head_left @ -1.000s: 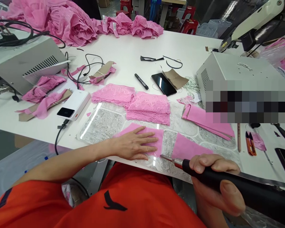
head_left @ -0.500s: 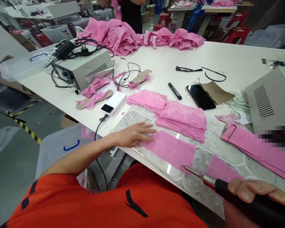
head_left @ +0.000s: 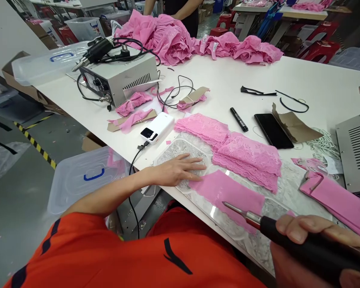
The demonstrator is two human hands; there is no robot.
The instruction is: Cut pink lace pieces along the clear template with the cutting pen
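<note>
Pink panel [head_left: 225, 187], left end at left hand [head_left: 177, 171], fingers spread; right hand [head_left: 313, 229] grips tool [head_left: 270, 229].

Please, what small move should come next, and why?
Perhaps slide the left hand farther onto the pink fabric piece, because its fingers reach only the piece's left end, while the right hand holds the pointed tool, tip seen over the middle.

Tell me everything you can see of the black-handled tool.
The black-handled tool has a thick, smooth handle, a shiny metal collar and a slim, pointed metal tip. The right hand grips the handle, whose far end leaves the frame. The tip appears over the flat pink fabric; I cannot tell whether they touch.
</note>
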